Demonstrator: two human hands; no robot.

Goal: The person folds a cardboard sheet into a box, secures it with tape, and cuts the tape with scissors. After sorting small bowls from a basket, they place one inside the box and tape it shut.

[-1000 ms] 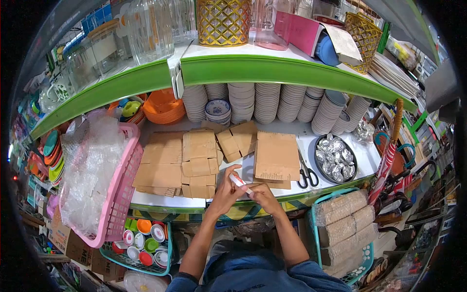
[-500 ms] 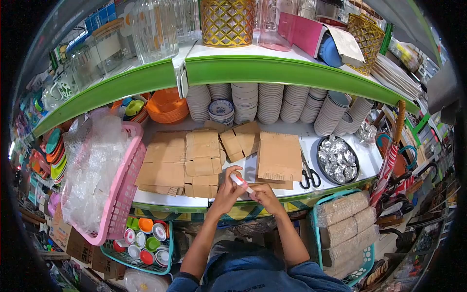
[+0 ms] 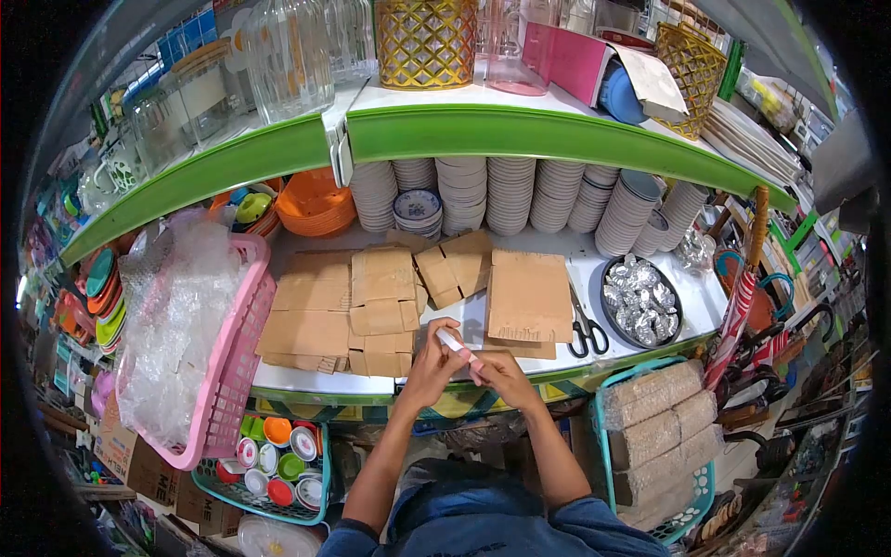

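My left hand (image 3: 430,372) holds a small white roll of tape (image 3: 451,342), its fingers closed round it. At the lower right end of the roll, the thumb and fingers of my right hand (image 3: 504,379) are pinched together, partly hiding that end. Both hands hover over the front edge of the white shelf (image 3: 357,382). Just beyond them lie folded cardboard pieces (image 3: 384,292) on the left and a flat cardboard stack (image 3: 530,297) on the right. Black-handled scissors (image 3: 587,336) rest beside that stack.
A pink basket (image 3: 223,348) of bubble wrap stands left. Below are a teal basket (image 3: 324,473) of colourful lidded items and another teal basket (image 3: 603,436) with wrapped bundles. A dark bowl (image 3: 605,306) holds foil-like pieces. Stacked bowls (image 3: 510,195) line the back under a green shelf edge (image 3: 520,130).
The roll has turned slightly in my hands, so less of its red marking shows. Both hands stay close together in nearly the same place. The view has shifted slightly.
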